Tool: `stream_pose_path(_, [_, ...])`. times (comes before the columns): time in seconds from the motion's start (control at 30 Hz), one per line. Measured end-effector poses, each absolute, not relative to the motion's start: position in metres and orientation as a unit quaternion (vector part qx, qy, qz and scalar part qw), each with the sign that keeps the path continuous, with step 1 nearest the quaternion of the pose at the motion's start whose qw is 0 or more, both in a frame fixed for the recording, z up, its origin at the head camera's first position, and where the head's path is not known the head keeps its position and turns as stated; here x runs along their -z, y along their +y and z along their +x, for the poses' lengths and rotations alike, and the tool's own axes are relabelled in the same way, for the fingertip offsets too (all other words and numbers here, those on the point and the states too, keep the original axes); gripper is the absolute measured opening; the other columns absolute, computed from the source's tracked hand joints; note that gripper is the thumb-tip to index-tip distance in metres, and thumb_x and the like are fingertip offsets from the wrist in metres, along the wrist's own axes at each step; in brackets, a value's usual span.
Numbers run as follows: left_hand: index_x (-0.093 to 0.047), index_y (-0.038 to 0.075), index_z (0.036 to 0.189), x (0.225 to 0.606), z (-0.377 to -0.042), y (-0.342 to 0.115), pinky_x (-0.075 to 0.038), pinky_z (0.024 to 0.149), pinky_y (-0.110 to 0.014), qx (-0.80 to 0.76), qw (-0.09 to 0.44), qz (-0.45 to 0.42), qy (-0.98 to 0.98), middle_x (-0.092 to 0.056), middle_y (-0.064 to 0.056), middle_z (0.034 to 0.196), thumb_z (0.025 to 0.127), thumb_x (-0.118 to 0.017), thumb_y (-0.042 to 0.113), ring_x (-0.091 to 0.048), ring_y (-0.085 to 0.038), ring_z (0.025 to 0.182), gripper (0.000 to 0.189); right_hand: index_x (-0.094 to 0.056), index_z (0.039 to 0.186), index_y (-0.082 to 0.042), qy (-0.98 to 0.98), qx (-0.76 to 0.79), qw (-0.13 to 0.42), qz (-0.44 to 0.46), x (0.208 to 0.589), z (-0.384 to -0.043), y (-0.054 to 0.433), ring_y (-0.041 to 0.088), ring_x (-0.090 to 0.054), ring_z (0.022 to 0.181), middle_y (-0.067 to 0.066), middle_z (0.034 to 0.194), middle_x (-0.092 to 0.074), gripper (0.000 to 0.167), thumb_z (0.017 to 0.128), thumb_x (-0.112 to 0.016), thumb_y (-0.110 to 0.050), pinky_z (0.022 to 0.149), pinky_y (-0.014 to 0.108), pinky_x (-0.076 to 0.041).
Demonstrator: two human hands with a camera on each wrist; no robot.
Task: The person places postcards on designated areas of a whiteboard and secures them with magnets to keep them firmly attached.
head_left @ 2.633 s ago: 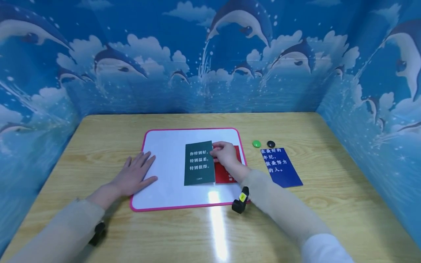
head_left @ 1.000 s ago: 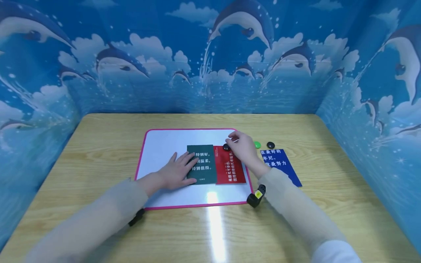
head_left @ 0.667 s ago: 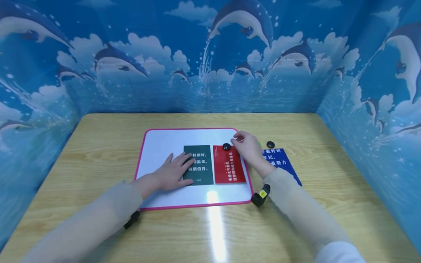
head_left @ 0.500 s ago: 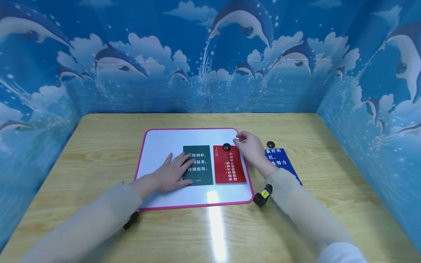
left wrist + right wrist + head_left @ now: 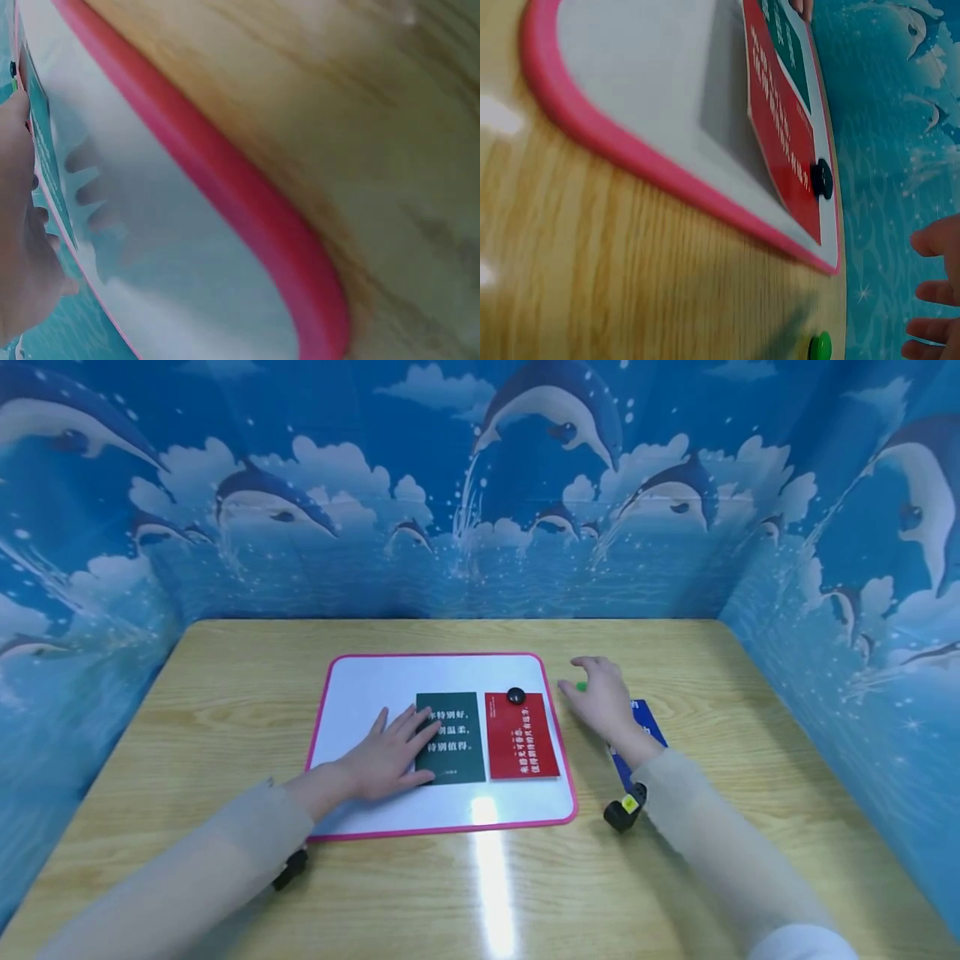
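On a pink-rimmed whiteboard [image 5: 375, 675] lie a dark green card [image 5: 459, 762] and a red card [image 5: 522, 743], side by side with a narrow gap. A round black magnet [image 5: 516, 695] sits at the red card's top edge; in the right wrist view the lower end of this card [image 5: 776, 127] stands up off the board. My left hand [image 5: 384, 762] rests its spread fingers on the green card's left part. My right hand [image 5: 603, 700], holding nothing, hovers right of the board with fingers apart, partly covering a green magnet [image 5: 582, 687].
A blue card [image 5: 647, 720] with white writing lies on the wooden table [image 5: 720, 693], partly hidden under my right hand and wrist. Dolphin-print cloth [image 5: 465, 568] encloses the table's back and sides. Wrist cameras [image 5: 624, 810] hang below both forearms.
My right hand has left the green card, placed the black magnet on the red card and moved right towards the green magnet. My left hand has come onto the green card, which shifted slightly left.
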State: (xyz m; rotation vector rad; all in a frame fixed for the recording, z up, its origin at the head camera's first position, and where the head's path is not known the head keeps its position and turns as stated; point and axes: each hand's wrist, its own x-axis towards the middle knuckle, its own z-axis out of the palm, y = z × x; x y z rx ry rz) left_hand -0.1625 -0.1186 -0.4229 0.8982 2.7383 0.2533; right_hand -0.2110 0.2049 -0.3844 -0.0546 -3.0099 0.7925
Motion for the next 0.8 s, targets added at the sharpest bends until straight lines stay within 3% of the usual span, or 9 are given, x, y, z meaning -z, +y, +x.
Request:
stream_pose_path(0.43, [-0.025,0.013,0.149,0.424,-0.159,-0.122,-0.003,0.114,-0.062,-0.083,0.124,0.303,0.941,-0.019,-0.014,0.156,0.091,-0.046,0.056,-0.011,-0.034,0.145,0.076,-0.048,0.13,0.003,-0.974,-0.222,0.043,-0.032,0.396,-0.215,0.249,0.045,-0.037,0.124,0.029,0.135,-0.041,0.051,0.091,-0.056,-0.029,0.096,0.057,-0.04])
stream_pose_path(0.8, [-0.026,0.013,0.149,0.426,-0.16,-0.123,-0.003,0.113,-0.063,-0.082,0.121,0.301,0.942,-0.021,-0.013,0.156,0.09,-0.047,0.057,-0.012,-0.034,0.145,0.076,-0.048,0.128,0.005,-0.982,-0.173,0.027,-0.072,0.406,-0.219,0.28,0.05,-0.03,0.123,0.033,0.135,-0.035,0.053,0.09,-0.057,-0.029,0.097,0.061,-0.032])
